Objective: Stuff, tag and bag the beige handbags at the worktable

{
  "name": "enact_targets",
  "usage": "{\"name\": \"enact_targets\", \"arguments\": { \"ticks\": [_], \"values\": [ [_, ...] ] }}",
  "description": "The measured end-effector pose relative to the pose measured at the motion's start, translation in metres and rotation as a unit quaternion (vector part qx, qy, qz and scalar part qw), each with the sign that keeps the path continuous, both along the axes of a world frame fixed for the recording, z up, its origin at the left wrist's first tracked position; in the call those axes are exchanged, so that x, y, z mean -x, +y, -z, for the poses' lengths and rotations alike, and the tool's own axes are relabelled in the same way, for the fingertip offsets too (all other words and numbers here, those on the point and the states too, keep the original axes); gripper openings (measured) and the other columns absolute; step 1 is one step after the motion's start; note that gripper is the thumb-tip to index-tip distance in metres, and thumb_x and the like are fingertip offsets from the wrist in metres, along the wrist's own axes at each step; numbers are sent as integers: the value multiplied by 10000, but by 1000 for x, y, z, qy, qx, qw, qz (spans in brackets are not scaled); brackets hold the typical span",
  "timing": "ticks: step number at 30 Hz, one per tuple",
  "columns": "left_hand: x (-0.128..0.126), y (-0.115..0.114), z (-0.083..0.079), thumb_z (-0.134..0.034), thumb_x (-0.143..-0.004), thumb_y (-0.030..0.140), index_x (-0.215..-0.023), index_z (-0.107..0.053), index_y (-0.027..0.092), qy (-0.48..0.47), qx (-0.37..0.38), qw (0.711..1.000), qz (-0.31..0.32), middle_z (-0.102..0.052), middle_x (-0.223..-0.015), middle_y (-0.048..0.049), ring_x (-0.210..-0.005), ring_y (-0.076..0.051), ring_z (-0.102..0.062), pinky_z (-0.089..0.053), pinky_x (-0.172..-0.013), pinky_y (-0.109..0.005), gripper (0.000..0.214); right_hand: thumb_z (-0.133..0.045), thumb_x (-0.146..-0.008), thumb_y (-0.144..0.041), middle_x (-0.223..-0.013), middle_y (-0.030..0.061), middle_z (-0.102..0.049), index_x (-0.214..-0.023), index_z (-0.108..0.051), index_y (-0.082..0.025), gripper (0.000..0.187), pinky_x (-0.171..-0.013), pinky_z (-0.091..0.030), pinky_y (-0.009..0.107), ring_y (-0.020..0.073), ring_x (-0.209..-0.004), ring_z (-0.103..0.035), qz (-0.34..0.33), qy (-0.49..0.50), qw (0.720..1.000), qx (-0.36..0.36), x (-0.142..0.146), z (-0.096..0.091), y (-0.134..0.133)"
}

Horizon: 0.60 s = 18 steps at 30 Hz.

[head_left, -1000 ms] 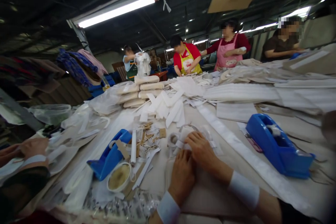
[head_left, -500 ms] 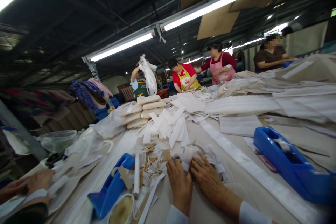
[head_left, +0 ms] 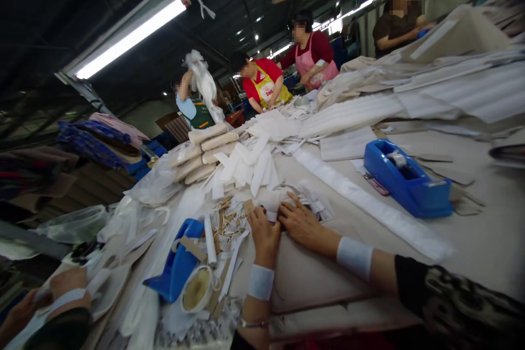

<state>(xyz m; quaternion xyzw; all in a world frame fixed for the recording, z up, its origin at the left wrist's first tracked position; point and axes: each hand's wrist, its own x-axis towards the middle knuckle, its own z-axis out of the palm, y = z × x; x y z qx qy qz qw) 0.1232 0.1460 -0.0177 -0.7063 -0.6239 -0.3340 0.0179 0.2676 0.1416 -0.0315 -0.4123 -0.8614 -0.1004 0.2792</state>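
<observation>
Both my hands rest on the beige table at a heap of small white fabric pieces (head_left: 287,199). My left hand (head_left: 264,235) is curled, knuckles up, pinching a small white fabric piece (head_left: 271,215) at the heap's near edge. My right hand (head_left: 301,222) lies beside it with its fingers stretched flat over the pieces. Each wrist wears a white band. Left of my left hand lies a scatter of tan card tags (head_left: 229,217).
A blue tape dispenser (head_left: 406,178) stands to the right, another (head_left: 178,260) to the left beside a tape roll (head_left: 197,288). A long white strip (head_left: 369,205) crosses the table. Rolled fabric (head_left: 205,147) is stacked behind. A co-worker's hand (head_left: 61,284) is at lower left; several people work at the far end.
My hands have stayed at the heap of white pieces, drawing closer together. The view has swung and tilted. A person at the back has lifted a white bundle.
</observation>
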Motion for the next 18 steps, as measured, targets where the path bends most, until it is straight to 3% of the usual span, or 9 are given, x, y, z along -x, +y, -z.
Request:
{"name": "enact_targets", "arguments": {
  "ticks": [3,6,14,18],
  "values": [
    [-6,-6,-3,-576,-698,85,-1085,-475,133,3,-48,999,24,-420,-1308,-172,-1298,-310,-364,-328,-1098,-497,403,-489,-918,-169,-1139,91,-614,-1105,-650,-147,248,-1215,-119,513,236,-1189,-496,0,12,1000,-4,-1,0,-1],
    [-7,-11,-4,-563,-714,68,-1242,-419,135,-32,-97,994,42,-427,-1340,-174,-1336,-295,-359,-302,-1132,-492,552,-486,-922,-167,-1120,90,-614,-1069,-657,-137,228,-1222,-104,503,231,-1174,-499,1,15,1000,-8,-1,0,-1],
    [5,-3,0,-617,-683,138,-1202,-444,177,-261,-28,964,45,-579,-1185,-116,-1118,-239,-585,-455,-1000,-410,548,-488,-903,-129,-1005,84,-615,-976,-668,-118,194,-1209,-159,522,234,-1072,-531,2,13,1000,-14,-1,0,-1],
    [11,4,4,-617,-671,158,-1180,-440,177,-305,-20,950,65,-579,-1132,-98,-1044,-212,-604,-474,-954,-384,540,-472,-916,-133,-1016,82,-612,-1008,-663,-121,212,-1206,-170,512,227,-1060,-538,-1,17,1000,-13,-2,-3,-2]
  ]
}}
